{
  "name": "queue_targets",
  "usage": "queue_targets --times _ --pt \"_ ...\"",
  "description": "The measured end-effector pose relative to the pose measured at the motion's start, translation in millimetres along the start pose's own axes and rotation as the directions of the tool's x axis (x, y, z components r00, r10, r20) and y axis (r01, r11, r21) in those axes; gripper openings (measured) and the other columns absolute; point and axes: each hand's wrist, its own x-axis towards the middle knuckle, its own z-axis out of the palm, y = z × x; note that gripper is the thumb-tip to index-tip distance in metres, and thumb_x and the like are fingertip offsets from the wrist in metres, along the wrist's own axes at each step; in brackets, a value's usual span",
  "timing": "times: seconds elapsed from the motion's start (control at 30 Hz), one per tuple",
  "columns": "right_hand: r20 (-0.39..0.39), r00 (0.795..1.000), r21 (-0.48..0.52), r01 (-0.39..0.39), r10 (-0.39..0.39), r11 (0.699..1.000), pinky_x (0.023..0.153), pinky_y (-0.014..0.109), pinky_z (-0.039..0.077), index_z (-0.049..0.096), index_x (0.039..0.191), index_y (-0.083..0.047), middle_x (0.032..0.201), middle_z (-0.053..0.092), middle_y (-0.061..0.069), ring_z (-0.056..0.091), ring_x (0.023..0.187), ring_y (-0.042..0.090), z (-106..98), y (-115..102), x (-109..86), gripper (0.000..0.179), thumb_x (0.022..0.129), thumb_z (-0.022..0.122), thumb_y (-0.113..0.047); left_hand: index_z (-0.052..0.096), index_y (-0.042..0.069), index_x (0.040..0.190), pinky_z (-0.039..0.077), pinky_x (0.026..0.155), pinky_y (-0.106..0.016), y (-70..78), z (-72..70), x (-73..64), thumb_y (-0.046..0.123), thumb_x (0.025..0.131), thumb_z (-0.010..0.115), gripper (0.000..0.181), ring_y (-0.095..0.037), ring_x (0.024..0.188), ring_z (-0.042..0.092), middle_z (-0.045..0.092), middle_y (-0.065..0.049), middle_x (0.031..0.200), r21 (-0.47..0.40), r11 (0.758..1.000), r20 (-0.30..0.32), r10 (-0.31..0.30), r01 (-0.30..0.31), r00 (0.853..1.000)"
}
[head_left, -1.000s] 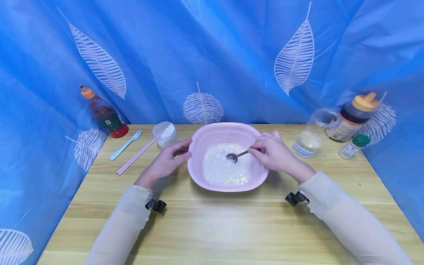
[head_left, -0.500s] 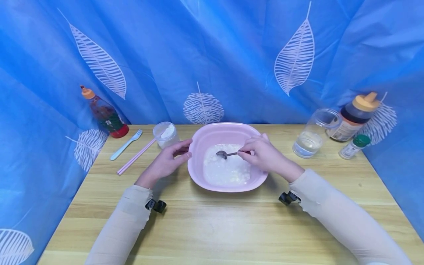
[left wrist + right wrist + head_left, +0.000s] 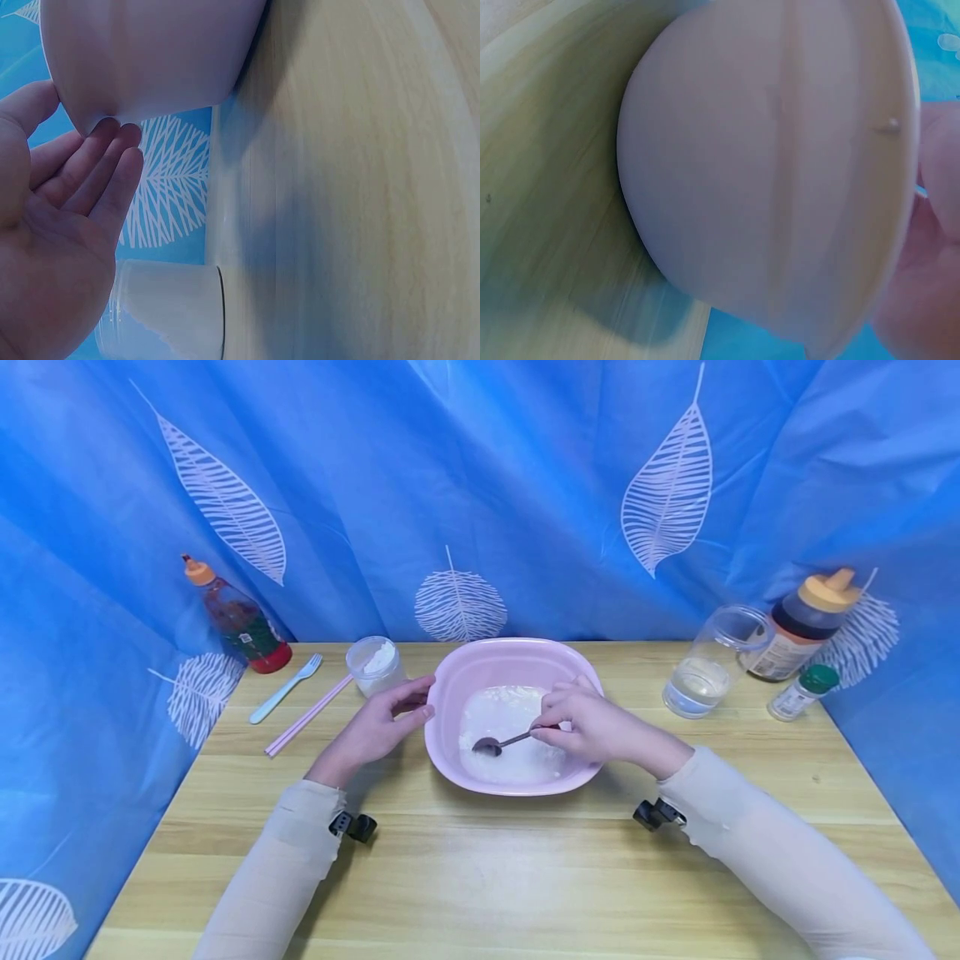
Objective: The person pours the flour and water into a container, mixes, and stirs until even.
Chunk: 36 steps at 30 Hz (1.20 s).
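Note:
A pink basin (image 3: 442, 752) stands mid-table with cloudy white liquid (image 3: 517, 706) in it. My left hand (image 3: 378, 722) holds the basin's left rim; the left wrist view has the thumb and fingertips at the rim edge, the palm apart from the wall. Over the basin's right side, my right hand (image 3: 585, 722) pinches the handle of a small dark spoon (image 3: 487, 746). The spoon's bowl dips into the liquid, left of the basin's middle. From the right wrist, the basin's outer wall (image 3: 712, 150) hides the spoon and most of that hand.
Behind my left hand stands a clear jar (image 3: 375, 664) of white powder. Pink chopsticks (image 3: 307, 714), a light-blue fork (image 3: 285, 689) and a red sauce bottle (image 3: 243, 622) lie farther left. At right are a cup (image 3: 701, 677) of clear liquid, a dark sauce bottle (image 3: 798, 627) and a green-capped shaker (image 3: 802, 692).
My right hand has moved left with the spoon, whose bowl has swept leftward and then nearer through the liquid. The left hand and the basin have stayed in place.

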Motion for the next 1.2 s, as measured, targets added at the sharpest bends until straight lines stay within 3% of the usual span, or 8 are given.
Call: queue_targets --times 0.2,0.37,0.57,0.8,1.03,1.2 --pt "0.010 0.998 0.032 0.059 -0.060 0.998 0.089 0.037 0.030 0.087 0.101 -0.012 0.076 0.057 -0.014 0.046 0.085 0.008 -1.4 0.2 -1.8 0.009 0.097 0.078 -0.011 0.052 0.000 0.158 0.045 0.124 -0.058 -1.6 -0.1 0.3 0.016 0.108 0.066 0.055 -0.041 0.136 0.063 0.067 -0.021 0.145 -0.002 1.000 0.000 -0.009 0.009 1.000" --pt "0.004 0.998 -0.026 0.062 -0.062 0.998 0.088 0.036 0.035 0.086 0.097 -0.010 0.075 0.055 -0.011 0.048 0.084 0.011 4.2 -5.5 6.2 0.009 0.099 0.077 -0.013 0.051 0.000 0.158 0.045 0.124 -0.058 -1.4 -0.1 0.4 0.016 0.108 0.066 0.055 -0.041 0.136 0.063 0.066 -0.022 0.146 -0.003 1.000 0.004 -0.001 0.001 1.000" --pt "-0.036 0.998 -0.085 -0.046 0.043 0.995 0.088 0.038 0.033 0.087 0.098 -0.013 0.076 0.061 -0.010 0.053 0.080 0.016 8.8 -10.4 15.4 0.011 0.099 0.076 -0.016 0.051 0.001 0.158 0.046 0.124 -0.057 -0.8 0.2 -0.2 0.018 0.108 0.067 0.055 -0.040 0.136 0.064 0.067 -0.021 0.146 0.006 1.000 0.000 -0.009 0.009 1.000" --pt "-0.110 0.976 -0.127 -0.203 0.190 0.971 0.101 0.055 0.036 0.087 0.092 -0.015 0.076 0.065 -0.007 0.057 0.079 0.017 1.9 -3.5 16.5 0.012 0.099 0.077 -0.016 0.052 0.000 0.158 0.046 0.124 -0.058 -1.6 0.0 -0.1 0.017 0.108 0.067 0.055 -0.040 0.135 0.064 0.067 -0.021 0.146 0.004 1.000 0.001 0.000 0.000 1.000" --pt "-0.178 0.956 -0.162 -0.262 0.233 0.951 0.089 0.049 0.034 0.088 0.093 -0.012 0.085 0.079 0.000 0.065 0.089 0.025 -6.1 7.0 13.5 0.012 0.097 0.077 -0.014 0.051 0.001 0.158 0.046 0.124 -0.058 -1.4 -0.7 0.4 0.018 0.108 0.066 0.056 -0.040 0.136 0.063 0.066 -0.021 0.147 -0.001 1.000 0.009 -0.002 0.002 1.000" --pt "-0.165 0.953 -0.136 -0.277 0.253 0.951 0.092 0.051 0.033 0.088 0.095 -0.012 0.086 0.080 0.001 0.065 0.089 0.025 -6.0 7.8 17.4 0.012 0.098 0.076 -0.014 0.050 0.001 0.159 0.045 0.125 -0.059 -0.5 -1.6 0.0 0.019 0.108 0.066 0.056 -0.040 0.137 0.063 0.066 -0.021 0.148 0.001 1.000 0.015 -0.006 0.006 1.000"
